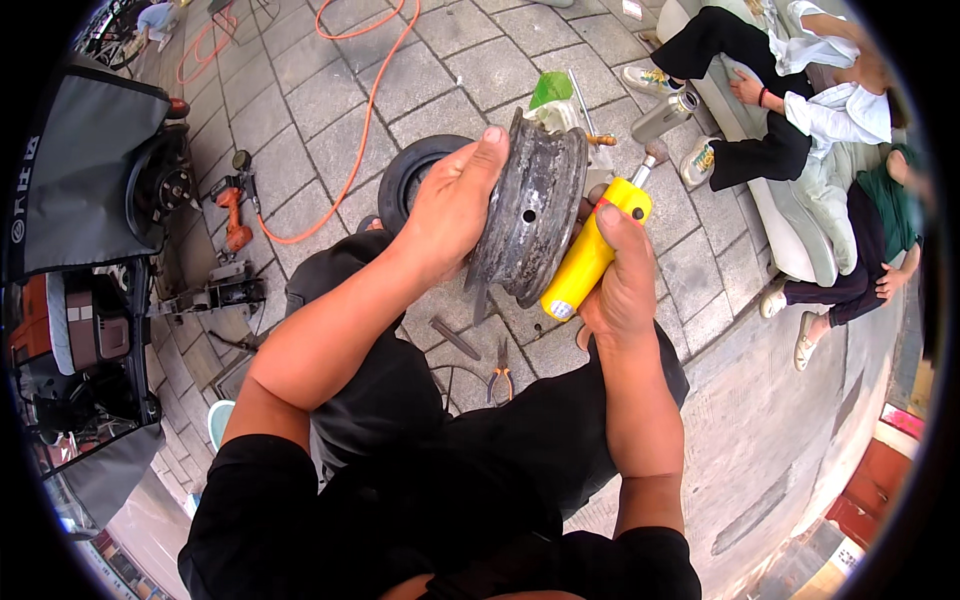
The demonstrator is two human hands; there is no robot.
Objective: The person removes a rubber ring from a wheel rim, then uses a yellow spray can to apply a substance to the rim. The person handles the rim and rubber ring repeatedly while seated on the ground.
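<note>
A worn, grey metal wheel rim (530,215) is held up on edge before me, with a small round hole in its channel. My left hand (455,205) grips its left side, thumb on top. Closed around a yellow handheld grinder (590,255) is my right hand (622,275), its thumb near the tool's upper end. A metal shaft with a rounded, brownish head (655,152) points up and away from that tool, apart from the rim. The right fingers are partly hidden behind the tool. A black tyre (408,172) lies behind the left hand.
Orange-handled pliers (500,378) and a flat bar (455,338) lie on the paving below the rim. An orange power tool (234,215) and red hose (362,140) are left, beside a vehicle (95,180). A metal bottle (665,117) stands near two seated people at right.
</note>
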